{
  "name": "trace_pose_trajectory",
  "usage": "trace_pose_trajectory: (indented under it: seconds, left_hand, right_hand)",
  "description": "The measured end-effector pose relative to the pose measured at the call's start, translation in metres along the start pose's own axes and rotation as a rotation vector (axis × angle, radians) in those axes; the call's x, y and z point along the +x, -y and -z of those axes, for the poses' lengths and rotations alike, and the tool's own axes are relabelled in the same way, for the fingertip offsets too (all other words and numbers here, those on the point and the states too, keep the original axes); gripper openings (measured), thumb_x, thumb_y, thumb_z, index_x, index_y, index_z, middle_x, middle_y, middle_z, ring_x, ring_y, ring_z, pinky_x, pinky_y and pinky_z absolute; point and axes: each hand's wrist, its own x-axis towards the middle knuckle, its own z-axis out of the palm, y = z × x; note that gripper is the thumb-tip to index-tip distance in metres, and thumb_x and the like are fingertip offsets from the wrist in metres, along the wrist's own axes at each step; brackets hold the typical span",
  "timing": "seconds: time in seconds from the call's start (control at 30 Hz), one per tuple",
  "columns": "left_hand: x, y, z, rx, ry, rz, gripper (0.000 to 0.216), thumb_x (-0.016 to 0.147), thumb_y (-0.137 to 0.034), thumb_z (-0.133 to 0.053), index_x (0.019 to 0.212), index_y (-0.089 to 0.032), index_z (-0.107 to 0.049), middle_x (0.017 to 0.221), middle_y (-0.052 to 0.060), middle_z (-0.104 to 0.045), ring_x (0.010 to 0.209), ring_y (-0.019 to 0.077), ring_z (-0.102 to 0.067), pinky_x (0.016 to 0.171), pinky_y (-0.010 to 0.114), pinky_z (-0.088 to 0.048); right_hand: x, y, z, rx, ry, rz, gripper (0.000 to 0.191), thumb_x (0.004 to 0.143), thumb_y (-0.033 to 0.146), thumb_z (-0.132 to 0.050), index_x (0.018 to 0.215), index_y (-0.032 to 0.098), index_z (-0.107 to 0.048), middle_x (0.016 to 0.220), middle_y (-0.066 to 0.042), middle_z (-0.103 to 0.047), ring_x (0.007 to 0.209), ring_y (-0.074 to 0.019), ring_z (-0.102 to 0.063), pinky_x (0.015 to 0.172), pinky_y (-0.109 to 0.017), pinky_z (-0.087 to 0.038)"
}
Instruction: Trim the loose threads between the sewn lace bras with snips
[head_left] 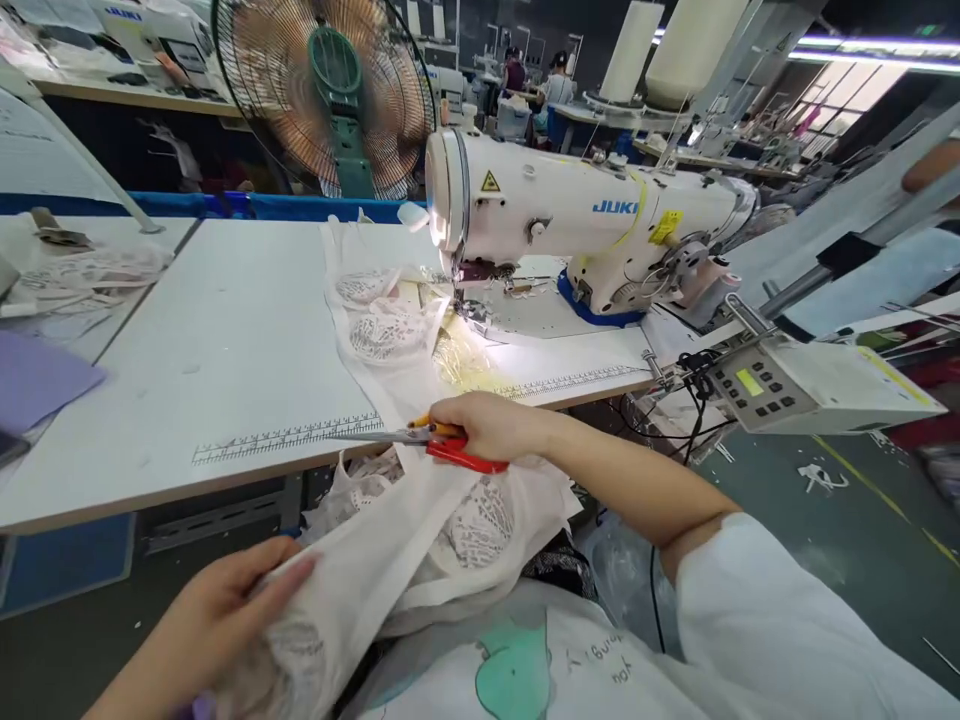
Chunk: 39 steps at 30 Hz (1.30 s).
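Note:
My right hand (484,428) is closed around a pair of scissors (465,457) with a red handle, and a bit of yellow-orange shows at the grip. Their blades point left over the table's front edge, across the white fabric. Pinched in my left hand (232,600), low on the left, is a white lace bra (375,540) that stretches over my lap. More white lace bras (386,335) lie on the table, running from the sewing machine (555,195) down to the front edge. Whether the blades touch cloth I cannot tell.
A ruler strip (285,438) is printed along the front of the white table (247,320). A fan (330,90) stands behind it. Purple pieces (45,385) and lace lie at left. A control box (810,385) hangs at right, with cables below. Other people sit far back.

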Motion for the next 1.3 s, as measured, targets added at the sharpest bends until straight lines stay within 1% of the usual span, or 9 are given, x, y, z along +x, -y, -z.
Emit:
trace_pose_trajectory:
  seconds: [0.1, 0.2, 0.3, 0.4, 0.6, 0.77, 0.93, 1.13, 1.3]
  left_hand:
    - [0.020, -0.002, -0.002, 0.313, 0.079, -0.070, 0.025, 0.067, -0.050, -0.064, 0.075, -0.026, -0.068, 0.076, 0.000, -0.068, 0.063, 0.0196, -0.060, 0.050, 0.019, -0.043]
    - [0.020, -0.017, -0.015, 0.280, 0.047, -0.208, 0.033, 0.072, -0.046, -0.060, 0.100, -0.029, -0.065, 0.099, 0.003, -0.070, 0.084, 0.0241, -0.064, 0.048, 0.020, -0.045]
    - [0.017, -0.038, -0.033, 0.162, -0.001, -0.294, 0.022, 0.071, -0.043, -0.061, 0.081, -0.025, -0.070, 0.076, 0.005, -0.071, 0.074, 0.0244, -0.064, 0.061, 0.025, -0.050]
    - [0.021, -0.049, -0.047, -0.051, 0.025, -0.116, 0.019, 0.071, -0.041, -0.064, 0.073, -0.022, -0.066, 0.068, 0.004, -0.068, 0.070, 0.0218, -0.063, 0.066, 0.026, -0.050]
    - [0.035, -0.037, -0.049, -0.431, 0.066, 0.125, 0.025, 0.064, -0.037, -0.077, 0.078, -0.022, -0.063, 0.067, -0.004, -0.059, 0.062, 0.0100, -0.051, 0.051, 0.013, -0.040]
    - [0.036, -0.046, -0.048, -0.516, 0.056, 0.201, 0.029, 0.059, -0.039, -0.081, 0.069, -0.021, -0.060, 0.067, -0.004, -0.058, 0.059, 0.0088, -0.049, 0.049, 0.013, -0.040]
    - [0.038, -0.060, -0.050, -0.617, 0.075, 0.256, 0.033, 0.051, -0.038, -0.085, 0.060, -0.020, -0.060, 0.065, -0.002, -0.062, 0.051, 0.0101, -0.051, 0.044, 0.018, -0.040]
    - [0.039, -0.054, -0.050, -0.655, 0.084, 0.239, 0.029, 0.055, -0.034, -0.084, 0.060, -0.020, -0.060, 0.060, -0.003, -0.063, 0.046, 0.0087, -0.049, 0.042, 0.018, -0.037]
    - [0.038, -0.055, -0.050, -0.655, 0.056, 0.244, 0.030, 0.053, -0.035, -0.085, 0.059, -0.020, -0.059, 0.057, -0.004, -0.061, 0.044, 0.0083, -0.049, 0.041, 0.017, -0.038]
  right_hand:
    - [0.008, 0.002, -0.004, -0.004, 0.031, 0.062, 0.021, 0.076, 0.020, -0.052, 0.067, 0.020, -0.033, 0.066, 0.003, -0.046, 0.058, -0.0108, -0.036, 0.053, -0.023, -0.025]
    - [0.006, 0.015, -0.004, 0.028, 0.074, 0.157, 0.021, 0.078, 0.020, -0.051, 0.066, 0.019, -0.033, 0.065, 0.003, -0.046, 0.058, -0.0105, -0.037, 0.053, -0.023, -0.025]
    - [0.004, 0.026, -0.001, 0.063, 0.127, 0.211, 0.022, 0.077, 0.015, -0.050, 0.066, 0.019, -0.032, 0.065, 0.004, -0.045, 0.059, -0.0096, -0.038, 0.055, -0.023, -0.027]
    - [0.008, 0.024, 0.005, 0.066, 0.157, 0.201, 0.025, 0.076, 0.015, -0.053, 0.066, 0.019, -0.032, 0.065, 0.004, -0.045, 0.059, -0.0093, -0.038, 0.054, -0.023, -0.027]
    - [0.026, -0.002, 0.014, 0.113, 0.153, 0.122, 0.027, 0.073, 0.015, -0.060, 0.064, 0.019, -0.035, 0.060, 0.005, -0.041, 0.057, -0.0093, -0.037, 0.053, -0.023, -0.027]
    - [0.031, -0.003, 0.014, 0.216, 0.151, 0.185, 0.024, 0.075, 0.015, -0.058, 0.066, 0.019, -0.036, 0.058, 0.005, -0.041, 0.056, -0.0090, -0.038, 0.053, -0.023, -0.029]
    - [0.032, 0.005, 0.016, 0.118, 0.115, 0.190, 0.028, 0.073, 0.015, -0.060, 0.064, 0.019, -0.034, 0.062, 0.004, -0.045, 0.059, -0.0095, -0.039, 0.055, -0.023, -0.030]
    - [0.034, 0.007, 0.017, 0.105, 0.119, 0.217, 0.027, 0.077, 0.016, -0.057, 0.064, 0.019, -0.034, 0.063, 0.004, -0.045, 0.060, -0.0098, -0.039, 0.056, -0.024, -0.030]
    - [0.035, 0.008, 0.018, 0.117, 0.119, 0.227, 0.026, 0.072, 0.011, -0.060, 0.064, 0.018, -0.037, 0.064, 0.004, -0.047, 0.060, -0.0099, -0.042, 0.055, -0.024, -0.031]
